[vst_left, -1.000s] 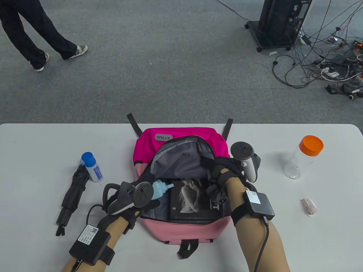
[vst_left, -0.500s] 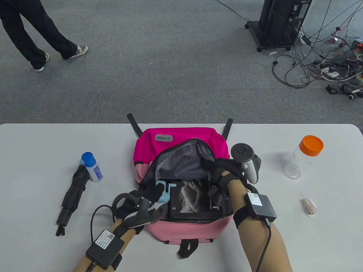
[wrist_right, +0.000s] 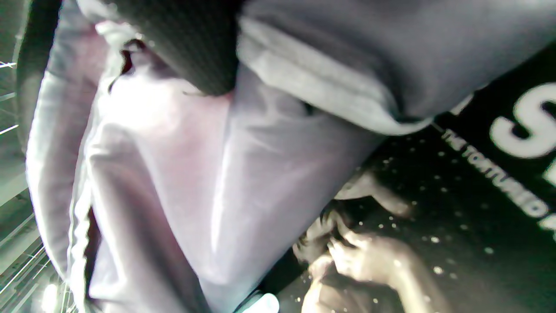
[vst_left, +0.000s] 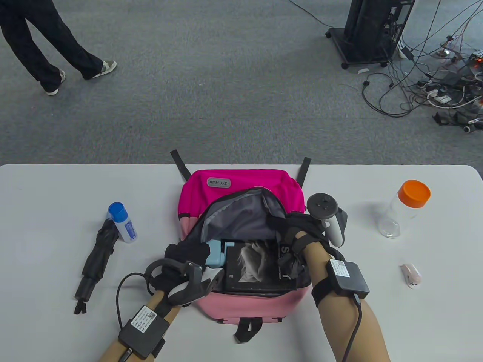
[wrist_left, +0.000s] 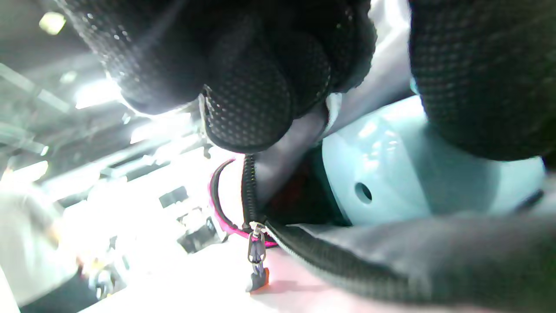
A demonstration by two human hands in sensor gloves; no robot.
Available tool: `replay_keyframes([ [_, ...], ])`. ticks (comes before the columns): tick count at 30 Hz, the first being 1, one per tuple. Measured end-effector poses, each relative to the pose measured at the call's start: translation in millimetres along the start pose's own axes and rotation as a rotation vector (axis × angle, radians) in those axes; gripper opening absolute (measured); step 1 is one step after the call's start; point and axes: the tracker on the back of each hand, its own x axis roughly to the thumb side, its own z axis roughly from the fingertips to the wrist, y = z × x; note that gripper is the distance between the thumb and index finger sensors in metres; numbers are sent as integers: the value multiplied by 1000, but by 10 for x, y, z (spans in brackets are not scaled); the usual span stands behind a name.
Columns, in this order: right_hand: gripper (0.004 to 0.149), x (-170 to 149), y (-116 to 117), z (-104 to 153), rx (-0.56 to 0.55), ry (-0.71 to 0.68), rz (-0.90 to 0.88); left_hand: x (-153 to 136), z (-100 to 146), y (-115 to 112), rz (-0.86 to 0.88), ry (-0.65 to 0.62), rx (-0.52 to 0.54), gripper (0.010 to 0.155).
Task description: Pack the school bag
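The pink school bag [vst_left: 241,181] lies open at the table's middle, its grey lining [wrist_right: 173,174] showing. A black book with a monochrome cover [vst_left: 256,266] lies flat inside; its white lettering fills the right wrist view [wrist_right: 456,208]. My left hand [vst_left: 194,250] holds a pale blue plastic gadget [vst_left: 217,253] at the left side of the opening, just inside the zip [wrist_left: 256,250]. In the left wrist view its gloved fingers [wrist_left: 243,100] curl over the pale blue gadget [wrist_left: 404,182]. My right hand [vst_left: 290,228] grips the lifted flap edge at the opening's right side.
A white bottle with a blue cap [vst_left: 123,222] and a folded black umbrella [vst_left: 96,260] lie left of the bag. A clear bottle with an orange cap [vst_left: 405,207] and a small pinkish item [vst_left: 411,274] sit at the right. A person's legs [vst_left: 41,45] cross the floor beyond.
My left hand turned over and carried the pale blue gadget down into the bag's left side beside the book. The right hand kept holding the flap, nearly still.
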Motion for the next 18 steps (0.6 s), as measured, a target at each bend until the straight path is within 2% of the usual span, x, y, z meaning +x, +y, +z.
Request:
replay_keyframes([
  [4,41,-6,-13,7,10,-19,-15,-317,-112,385,255,84,28,64],
  [6,41,-3,-27,23,4,-48,-14,-454,-186,645,287,155,33,66],
  [7,41,-2,-33,33,0,-56,-20,-501,-234,765,298,162,35,74],
  [9,42,10,-52,66,18,-84,-25,-521,-375,960,371,131,-76,101],
  [11,42,30,-72,110,23,-111,-7,-463,-499,1042,453,71,-120,109],
  [14,42,117,-145,245,-1,-179,50,-249,-618,1124,528,-76,-105,109],
  [16,42,181,-197,348,-11,-236,111,-72,-664,1136,513,-129,-137,111],
  [18,43,216,-235,439,7,-276,199,88,-693,1139,457,-166,-127,105],
])
